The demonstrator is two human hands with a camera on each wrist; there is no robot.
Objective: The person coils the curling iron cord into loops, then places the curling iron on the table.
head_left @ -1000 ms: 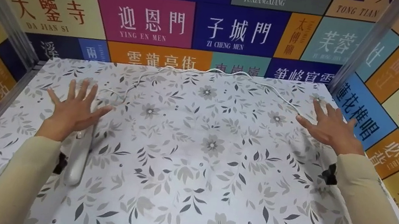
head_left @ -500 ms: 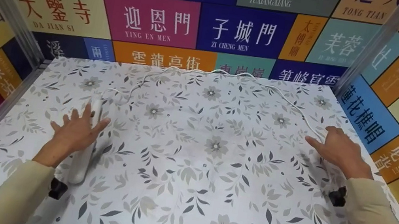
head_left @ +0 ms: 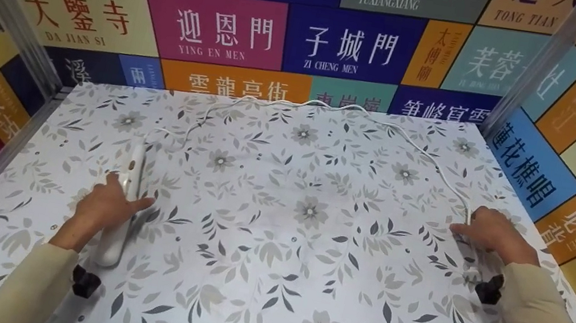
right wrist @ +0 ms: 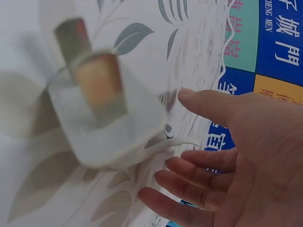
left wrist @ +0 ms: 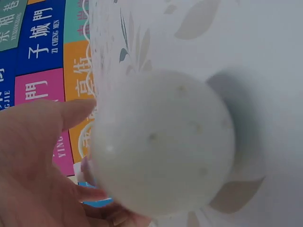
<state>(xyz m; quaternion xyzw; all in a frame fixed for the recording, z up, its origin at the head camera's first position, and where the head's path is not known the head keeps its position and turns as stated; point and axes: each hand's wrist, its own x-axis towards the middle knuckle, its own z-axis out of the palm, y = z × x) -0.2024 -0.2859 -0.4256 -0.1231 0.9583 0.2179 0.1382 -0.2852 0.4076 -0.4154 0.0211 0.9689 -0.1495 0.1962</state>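
Note:
A long white corded wand [head_left: 110,252], shaped like a hair styling iron, lies on the left of the table. My left hand [head_left: 104,207] is low over its middle, with the thumb out on the right side and the fingers on the left. In the left wrist view, the wand's round dotted end [left wrist: 165,142] faces the camera. The white cord [head_left: 452,184] arcs along the back to the right, ending in a white two-pronged plug [right wrist: 80,137]. My right hand [head_left: 501,236] hovers around the cord near the plug, its thumb and fingers apart in the right wrist view.
A flower-patterned white cover [head_left: 259,197] spans the table. Panels of coloured name signs [head_left: 228,30] stand along the back and both sides, with clear corner posts [head_left: 534,67]. Black blocks [head_left: 85,282] hang at both wrists.
Both hands have come down and back towards the person, from spread fingers to looser, lower ones. The left is now over the wand, the right near the plug. Wand and cord have not visibly moved.

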